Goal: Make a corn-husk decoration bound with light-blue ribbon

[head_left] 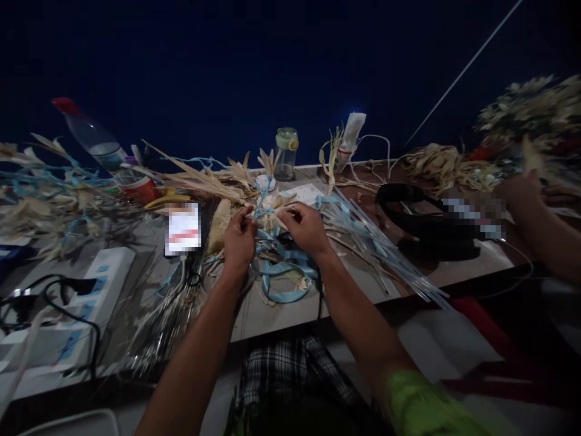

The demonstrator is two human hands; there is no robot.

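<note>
My left hand is closed, its fingertips pinched near pale dried husk pieces; what it holds is too small to make out. My right hand pinches a pale dried husk piece between thumb and fingers. Between and just beyond both hands, thin blue string runs around a bunch of dried husk. A loop of light blue ribbon lies on the table below the hands.
Thin clear rods and a black clothes iron lie to the right, near another person's hand. A lit phone, wires and a power strip lie left. A lidded jar and a tilted bottle stand behind.
</note>
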